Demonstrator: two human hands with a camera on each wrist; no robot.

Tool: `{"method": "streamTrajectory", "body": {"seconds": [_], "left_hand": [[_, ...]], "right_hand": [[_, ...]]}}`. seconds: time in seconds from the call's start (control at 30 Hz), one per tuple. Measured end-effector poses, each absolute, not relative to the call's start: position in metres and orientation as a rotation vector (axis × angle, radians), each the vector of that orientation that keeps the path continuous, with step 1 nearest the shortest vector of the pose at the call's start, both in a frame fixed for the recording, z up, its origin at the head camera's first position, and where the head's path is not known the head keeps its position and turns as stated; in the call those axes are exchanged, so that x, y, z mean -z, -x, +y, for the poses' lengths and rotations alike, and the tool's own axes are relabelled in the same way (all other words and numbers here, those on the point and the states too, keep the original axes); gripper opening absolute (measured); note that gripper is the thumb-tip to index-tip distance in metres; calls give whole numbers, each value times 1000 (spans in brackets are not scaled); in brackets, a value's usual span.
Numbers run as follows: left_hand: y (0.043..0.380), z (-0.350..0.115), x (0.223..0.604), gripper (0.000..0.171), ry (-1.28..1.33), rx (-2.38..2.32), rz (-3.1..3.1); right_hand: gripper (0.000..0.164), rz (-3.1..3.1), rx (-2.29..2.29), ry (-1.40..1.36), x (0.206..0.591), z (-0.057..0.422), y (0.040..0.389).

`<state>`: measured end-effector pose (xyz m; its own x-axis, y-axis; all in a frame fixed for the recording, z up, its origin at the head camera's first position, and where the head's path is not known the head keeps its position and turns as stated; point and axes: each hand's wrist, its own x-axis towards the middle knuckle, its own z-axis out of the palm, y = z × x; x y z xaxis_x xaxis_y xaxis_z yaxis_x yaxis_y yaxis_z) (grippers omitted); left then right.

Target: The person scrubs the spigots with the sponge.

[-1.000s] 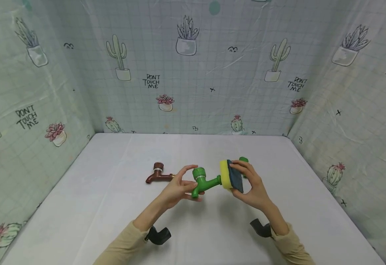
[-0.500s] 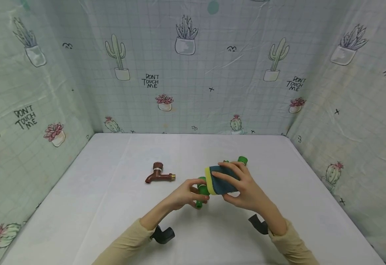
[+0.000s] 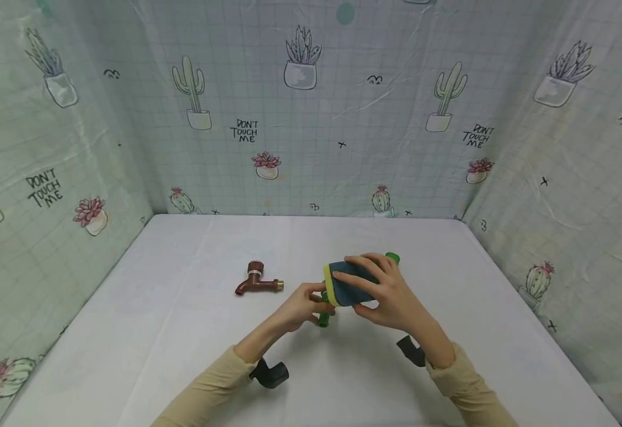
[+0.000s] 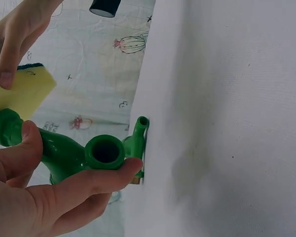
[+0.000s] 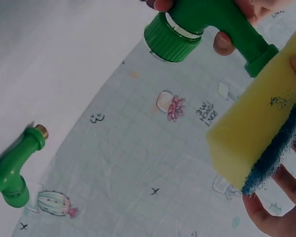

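Your left hand [image 3: 300,308] grips green tap [image 4: 64,153], rigid light plastic; hold at body. Right hand [image 3: 391,293] pinches sponge [image 3: 345,284], soft, compressible, over tap above bench [image 3: 182,332]. Beyond: brown tap [image 3: 254,281], second green tap [image 5: 12,168].

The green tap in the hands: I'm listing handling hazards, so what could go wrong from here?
The left hand holds the green tap by fingertips above the table; sponge pressure from the right hand might twist it loose. A dropped tap could strike the second green tap lying nearby.
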<state>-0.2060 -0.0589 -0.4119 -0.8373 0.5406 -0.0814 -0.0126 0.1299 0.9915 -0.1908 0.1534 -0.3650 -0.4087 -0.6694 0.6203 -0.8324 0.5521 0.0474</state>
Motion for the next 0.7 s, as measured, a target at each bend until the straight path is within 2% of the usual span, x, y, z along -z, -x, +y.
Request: {"method": "streamTrajectory", "body": {"seconds": [0.4, 0.7], "left_hand": [[211, -68, 406, 50, -429, -1912, 1724], [210, -61, 391, 59, -156, -2171, 1616]], "right_hand": [[65, -2309, -477, -1088, 378, 177, 207], [61, -2249, -484, -1066, 387, 165, 191]]}}
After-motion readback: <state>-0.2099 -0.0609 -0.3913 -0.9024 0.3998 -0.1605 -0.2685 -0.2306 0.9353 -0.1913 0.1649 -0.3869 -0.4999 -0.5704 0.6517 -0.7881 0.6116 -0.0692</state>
